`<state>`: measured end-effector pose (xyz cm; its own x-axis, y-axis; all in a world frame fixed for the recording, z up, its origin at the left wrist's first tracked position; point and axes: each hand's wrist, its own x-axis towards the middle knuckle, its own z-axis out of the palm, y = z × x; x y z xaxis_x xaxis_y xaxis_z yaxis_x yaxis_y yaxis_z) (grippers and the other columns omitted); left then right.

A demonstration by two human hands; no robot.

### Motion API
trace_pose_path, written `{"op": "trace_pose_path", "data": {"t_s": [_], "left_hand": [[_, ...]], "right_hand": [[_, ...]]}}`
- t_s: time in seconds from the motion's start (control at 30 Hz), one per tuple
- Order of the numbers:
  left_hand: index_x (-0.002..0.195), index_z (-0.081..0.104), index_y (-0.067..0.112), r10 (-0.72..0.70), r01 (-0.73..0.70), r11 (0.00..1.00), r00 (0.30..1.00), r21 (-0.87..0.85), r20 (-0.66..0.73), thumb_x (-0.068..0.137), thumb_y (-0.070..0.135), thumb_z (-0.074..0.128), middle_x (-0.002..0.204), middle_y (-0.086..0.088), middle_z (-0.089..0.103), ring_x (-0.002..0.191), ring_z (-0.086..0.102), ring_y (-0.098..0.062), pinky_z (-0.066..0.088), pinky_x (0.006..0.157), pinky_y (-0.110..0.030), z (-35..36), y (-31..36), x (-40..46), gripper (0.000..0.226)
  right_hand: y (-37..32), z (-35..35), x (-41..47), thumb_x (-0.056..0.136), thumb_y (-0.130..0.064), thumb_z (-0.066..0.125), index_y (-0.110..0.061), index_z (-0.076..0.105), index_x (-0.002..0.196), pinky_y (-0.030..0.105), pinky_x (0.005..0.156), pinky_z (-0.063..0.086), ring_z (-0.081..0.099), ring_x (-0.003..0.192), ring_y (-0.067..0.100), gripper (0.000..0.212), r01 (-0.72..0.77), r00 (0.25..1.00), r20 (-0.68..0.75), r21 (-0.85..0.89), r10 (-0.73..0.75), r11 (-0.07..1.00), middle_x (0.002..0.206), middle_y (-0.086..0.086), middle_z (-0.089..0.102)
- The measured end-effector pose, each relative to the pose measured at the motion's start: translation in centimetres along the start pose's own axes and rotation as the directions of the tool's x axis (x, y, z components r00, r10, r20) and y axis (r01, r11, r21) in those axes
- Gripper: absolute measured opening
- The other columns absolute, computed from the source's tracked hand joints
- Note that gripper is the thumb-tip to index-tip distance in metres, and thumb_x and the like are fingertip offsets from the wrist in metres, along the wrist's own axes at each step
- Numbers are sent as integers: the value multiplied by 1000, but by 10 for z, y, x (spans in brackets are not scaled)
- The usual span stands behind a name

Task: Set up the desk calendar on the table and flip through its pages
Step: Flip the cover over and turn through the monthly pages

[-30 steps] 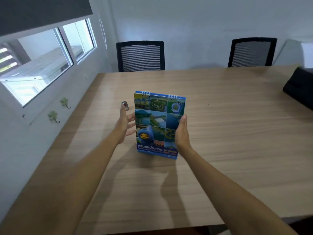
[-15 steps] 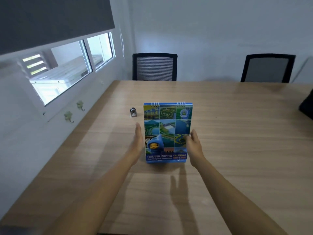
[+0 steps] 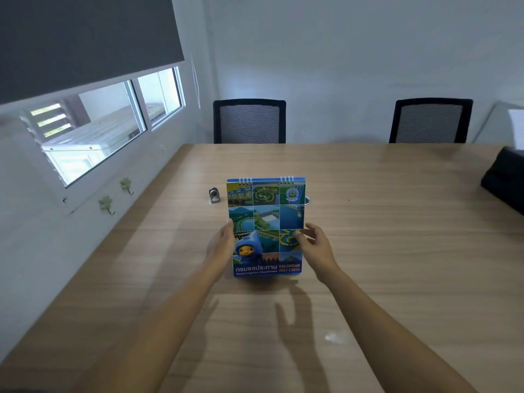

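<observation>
Near the middle of the wooden desk (image 3: 382, 251), the calendar (image 3: 266, 219) stands upright on its bottom edge, cover toward the camera and wire rings at the top. The left hand (image 3: 222, 245) lies flat along its left edge with fingers loosely extended, and the right hand (image 3: 316, 246) pinches the right edge lightly between thumb and fingers. It looks light and stiff, a card stand with thin pages, best steadied at the sides while one page is lifted from the bottom; a small metal clip (image 3: 214, 195) sits just behind, two chairs beyond.
</observation>
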<state>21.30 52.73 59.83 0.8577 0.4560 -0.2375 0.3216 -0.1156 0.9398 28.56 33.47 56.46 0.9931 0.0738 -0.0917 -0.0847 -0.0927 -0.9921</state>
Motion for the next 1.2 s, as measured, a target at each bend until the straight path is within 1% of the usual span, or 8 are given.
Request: {"op": "trace_pose_path", "data": {"t_s": [0.1,0.23,0.47,0.67,0.87,0.97,1.07,1.2], "left_hand": [[116,66,15,64,-51,993,991,109,-117,99,30,40,109,5,64,100,59,-18,50,89,-33,-6,10,-8,34],[127,62,11,37,-26,997,987,72,-158,89,18,60,119,-7,69,105,64,-21,52,96,-40,-17,10,-3,38],[123,63,7,-46,37,996,993,-81,-112,89,10,61,107,-8,66,96,63,-20,52,85,-31,-26,5,9,34],[129,59,10,-66,60,994,995,-92,-73,92,13,58,125,-9,64,107,61,-21,51,92,-34,-23,8,12,37],[131,58,13,-40,39,999,998,-15,-38,92,18,57,129,-7,61,112,56,-19,48,90,-32,-16,13,12,39],[121,63,10,-28,29,1000,998,9,-55,89,23,62,122,-9,64,108,58,-20,50,96,-36,-17,14,16,35],[113,62,10,-44,43,999,999,-19,-31,88,27,65,111,-10,67,101,65,-23,55,86,-35,-22,16,14,30],[91,68,9,-33,37,998,997,-53,63,89,21,66,94,-13,68,74,62,-18,53,71,-29,-32,19,5,11]], "right_hand": [[-3,-7,7,83,-21,70,-10,58,99,23,61,49,61,79,18,23,6,1000,-24,20,-6,1000,94,9,62],[-4,-15,11,77,-18,77,-16,53,69,26,56,43,53,68,19,26,8,1000,-24,53,-7,999,70,4,55],[-11,-24,4,79,-14,74,-9,56,59,27,52,41,45,55,18,28,30,999,12,36,-31,999,56,5,52],[-18,-26,1,85,-27,67,-19,61,60,39,62,59,66,66,25,28,80,994,-51,-310,-101,947,70,11,69],[-28,-24,-11,85,-35,63,-14,66,70,44,66,59,69,71,26,25,99,982,-83,-532,-168,841,72,7,72],[-39,-26,-19,87,-29,63,-15,61,72,37,60,58,63,63,23,21,-20,999,-42,-329,7,944,76,7,67],[-47,-31,-26,91,-26,59,-14,59,78,27,57,47,53,61,16,18,-220,968,106,-79,228,972,74,3,59],[-53,-38,-31,92,-24,58,-13,59,81,26,60,48,57,65,15,15,-312,930,232,80,286,947,72,3,57]]}}
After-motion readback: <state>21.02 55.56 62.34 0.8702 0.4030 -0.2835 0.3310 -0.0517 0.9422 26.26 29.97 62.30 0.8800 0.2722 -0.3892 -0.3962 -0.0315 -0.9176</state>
